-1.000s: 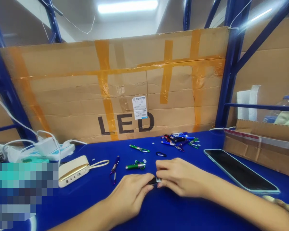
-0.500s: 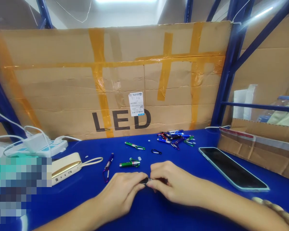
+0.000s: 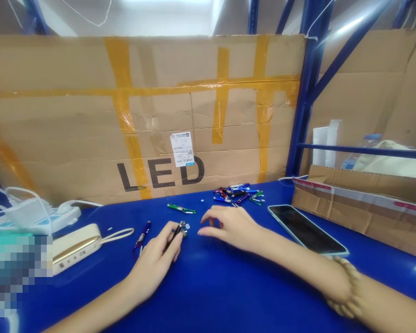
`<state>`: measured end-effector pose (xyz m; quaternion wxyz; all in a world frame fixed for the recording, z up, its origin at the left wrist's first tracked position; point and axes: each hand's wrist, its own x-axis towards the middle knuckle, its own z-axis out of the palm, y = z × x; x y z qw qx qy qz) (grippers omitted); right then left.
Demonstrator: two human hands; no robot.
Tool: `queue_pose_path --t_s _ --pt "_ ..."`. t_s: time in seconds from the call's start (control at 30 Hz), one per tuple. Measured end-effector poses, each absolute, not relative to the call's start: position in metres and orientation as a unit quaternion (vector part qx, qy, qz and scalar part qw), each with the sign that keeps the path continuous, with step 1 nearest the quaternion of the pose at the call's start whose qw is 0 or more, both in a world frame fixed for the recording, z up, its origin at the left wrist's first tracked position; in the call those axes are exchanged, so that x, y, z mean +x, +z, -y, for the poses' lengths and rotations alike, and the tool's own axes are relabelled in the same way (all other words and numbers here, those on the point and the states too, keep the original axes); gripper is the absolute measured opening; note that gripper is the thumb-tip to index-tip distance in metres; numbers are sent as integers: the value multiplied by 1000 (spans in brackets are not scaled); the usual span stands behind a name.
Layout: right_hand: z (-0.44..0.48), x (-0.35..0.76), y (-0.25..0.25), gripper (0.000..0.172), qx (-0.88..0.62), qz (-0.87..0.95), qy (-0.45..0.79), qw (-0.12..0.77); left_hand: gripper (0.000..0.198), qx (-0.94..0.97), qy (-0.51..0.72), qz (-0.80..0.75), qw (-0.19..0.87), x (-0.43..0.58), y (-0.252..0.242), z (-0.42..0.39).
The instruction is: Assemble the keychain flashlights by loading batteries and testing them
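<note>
A slim black metal keychain flashlight (image 3: 173, 239) is clamped between the thumb and fingers of the left hand (image 3: 152, 263). The right hand (image 3: 231, 229) is held apart from it, empty, its fingers loosely curled. A heap of multicoloured keychain flashlights (image 3: 234, 196) is lying beyond the right hand, and a green keychain flashlight (image 3: 181, 208) is seen between the hands and the box. A purple carabiner flashlight (image 3: 143, 234) is placed just left of the left hand, and a black smartphone (image 3: 307, 229) right of the right hand, all on a blue table (image 3: 229, 291).

Right hand (image 3: 229, 229) off the black keychain flashlight (image 3: 175, 235), now apart from left hand (image 3: 152, 263), which alone holds it
</note>
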<state>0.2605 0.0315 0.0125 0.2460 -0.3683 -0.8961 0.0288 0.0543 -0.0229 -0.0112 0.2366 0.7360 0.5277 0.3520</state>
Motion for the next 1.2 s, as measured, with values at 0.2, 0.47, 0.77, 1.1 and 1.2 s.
queue_pose_path --t_s 0.2,0.47,0.77,1.1,1.2 --pt "-62 275 -3 35 -462 866 -86 172 34 639 458 -501 361 55 -9 19" --pt "-64 265 -7 22 -434 882 -52 174 38 648 445 -475 397 53 -12 17" --pt "-52 256 2 22 -441 882 -104 130 39 626 443 -478 428 54 -11 17" --pt "-22 241 -2 18 -269 886 66 373 36 647 456 -498 354 54 -10 21" --pt "-12 236 -2 19 -243 888 85 381 33 659 462 -486 340 52 -12 21"
